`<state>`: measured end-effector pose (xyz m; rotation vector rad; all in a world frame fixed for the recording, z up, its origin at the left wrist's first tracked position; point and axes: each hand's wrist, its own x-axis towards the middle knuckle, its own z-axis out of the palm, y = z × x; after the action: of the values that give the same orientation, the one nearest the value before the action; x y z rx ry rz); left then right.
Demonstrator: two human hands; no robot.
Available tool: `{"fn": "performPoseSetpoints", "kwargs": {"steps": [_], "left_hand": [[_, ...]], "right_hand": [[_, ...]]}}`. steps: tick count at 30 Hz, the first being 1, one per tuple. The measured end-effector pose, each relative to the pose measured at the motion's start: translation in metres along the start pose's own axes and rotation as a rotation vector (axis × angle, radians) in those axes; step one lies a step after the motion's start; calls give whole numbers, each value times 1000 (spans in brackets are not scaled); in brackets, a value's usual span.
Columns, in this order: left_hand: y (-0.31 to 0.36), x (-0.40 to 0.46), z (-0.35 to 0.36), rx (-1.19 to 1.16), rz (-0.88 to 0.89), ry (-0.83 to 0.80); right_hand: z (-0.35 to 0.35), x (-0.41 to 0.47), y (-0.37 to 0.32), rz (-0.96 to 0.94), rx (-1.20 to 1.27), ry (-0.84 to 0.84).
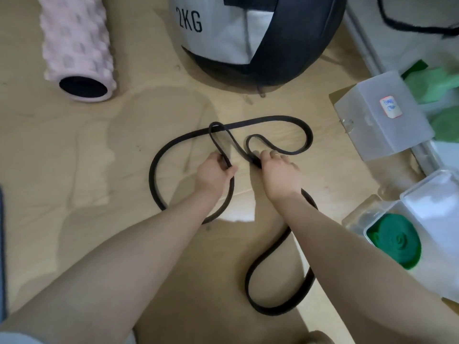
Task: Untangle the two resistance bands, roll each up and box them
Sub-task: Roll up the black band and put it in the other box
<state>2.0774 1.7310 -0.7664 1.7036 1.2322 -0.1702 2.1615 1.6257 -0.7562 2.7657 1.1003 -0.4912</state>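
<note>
A long black resistance band (270,119) lies in loose loops on the cardboard floor, with a further loop near my right forearm. My left hand (214,172) grips a narrow fold of the band at the centre. My right hand (278,170) pinches the band just to the right, where a small loop starts. A green band (395,240) sits rolled up inside an open clear plastic box (357,217) at the right edge. A second clear box (380,115) with a red-edged label stands closed further back on the right.
A pink knobbly foam roller (77,45) lies at the back left. A black and white 2KG medicine ball (248,36) sits at the back centre. Green items (437,83) lie behind the closed box. A clear lid (437,194) rests beside the open box.
</note>
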Motion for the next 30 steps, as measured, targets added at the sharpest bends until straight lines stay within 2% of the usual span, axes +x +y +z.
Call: {"fn": "performPoseSetpoints", "kwargs": {"steps": [4,7,10,13,16,19,22,24,26,30], "left_hand": [[3,1,13,-14,53,2],[5,-2,17,-212,13,-8],[15,-19,17,-421,-5,-40],[22,-51,16,-525,39,-131],[23,-78,23,-584,34,-181],[17,-87,26,-455,12,-72],[9,-87,14,-119,74,41],[6,-75,5,83,183,65],[9,-62,2,158,230,69],[20,-40,11,360,175,32]], "right_hand": [[-1,-5,8,-68,-62,50],[-6,-15,18,-74,-42,71],[-10,-29,22,-31,9,206],[-15,-51,11,35,9,321],[-21,-78,-5,-29,121,307],[-28,-95,-12,-23,221,156],[-28,-103,-1,29,219,-5],[-29,-103,10,70,270,-17],[-29,-100,18,82,269,-45],[-26,-90,24,69,272,-60]]}}
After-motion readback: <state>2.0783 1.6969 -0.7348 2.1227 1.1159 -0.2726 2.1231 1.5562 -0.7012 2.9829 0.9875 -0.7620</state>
